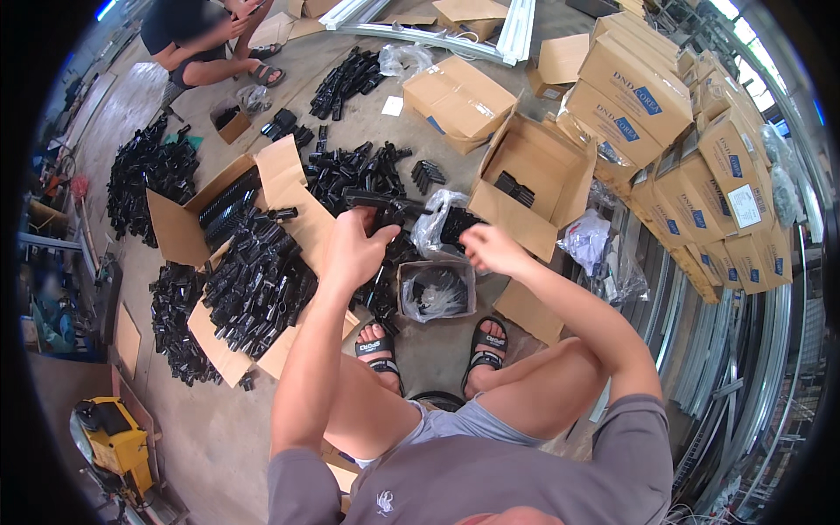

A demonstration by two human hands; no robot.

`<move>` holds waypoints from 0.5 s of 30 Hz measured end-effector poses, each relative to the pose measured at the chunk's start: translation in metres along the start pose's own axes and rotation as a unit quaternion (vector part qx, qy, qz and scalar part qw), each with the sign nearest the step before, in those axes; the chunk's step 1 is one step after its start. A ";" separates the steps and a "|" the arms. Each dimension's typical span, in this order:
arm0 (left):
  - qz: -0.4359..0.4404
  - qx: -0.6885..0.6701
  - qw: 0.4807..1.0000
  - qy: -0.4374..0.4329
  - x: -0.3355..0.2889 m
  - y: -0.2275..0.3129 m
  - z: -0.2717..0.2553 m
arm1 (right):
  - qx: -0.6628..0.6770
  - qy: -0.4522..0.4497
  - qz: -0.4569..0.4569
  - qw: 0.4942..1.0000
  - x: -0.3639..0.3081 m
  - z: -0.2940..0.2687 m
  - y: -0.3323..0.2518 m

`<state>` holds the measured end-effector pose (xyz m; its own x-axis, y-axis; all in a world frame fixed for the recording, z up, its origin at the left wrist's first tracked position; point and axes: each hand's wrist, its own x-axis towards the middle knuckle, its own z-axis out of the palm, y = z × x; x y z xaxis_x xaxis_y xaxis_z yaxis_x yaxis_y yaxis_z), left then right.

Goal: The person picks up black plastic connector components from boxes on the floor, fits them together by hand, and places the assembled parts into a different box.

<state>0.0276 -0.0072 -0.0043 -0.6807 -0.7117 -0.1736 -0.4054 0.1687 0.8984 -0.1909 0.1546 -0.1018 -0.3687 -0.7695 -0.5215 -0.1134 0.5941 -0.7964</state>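
Observation:
My left hand (354,248) is closed around a long black part (385,205), which looks like a plastic or metal bracket and points to the right. My right hand (492,250) is a little to the right, its fingers curled together; whatever they pinch, if anything, is too small to make out. Just beyond the right fingertips lies a clear plastic bag (428,231) with small dark pieces (456,226) beside it. Below and between the hands stands a small open carton (436,291) lined with clear plastic, holding dark contents.
An open carton (166,229) overflows with black parts (254,276) on the left. More black parts (354,175) lie heaped ahead. At right, an open carton (547,157) holds a few black parts, near stacked boxes (630,105) and metal profiles (700,350). Another person (197,39) crouches far left.

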 end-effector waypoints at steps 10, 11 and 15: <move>-0.013 0.228 0.973 -0.018 0.004 -0.006 0.007 | -0.288 0.169 0.086 0.939 0.148 0.035 0.114; 0.000 0.210 0.978 -0.014 0.004 -0.003 0.010 | -0.239 0.201 0.071 0.947 0.158 0.037 0.132; 0.014 0.227 0.974 0.006 0.000 -0.015 0.009 | -0.234 0.204 0.030 0.950 0.193 0.066 0.156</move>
<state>0.0285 -0.0038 -0.0208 -0.6894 -0.7101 -0.1433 -0.6159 0.4705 0.6319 -0.2191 0.0834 -0.3465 -0.7035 -0.6325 -0.3241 -0.4432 0.7469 -0.4956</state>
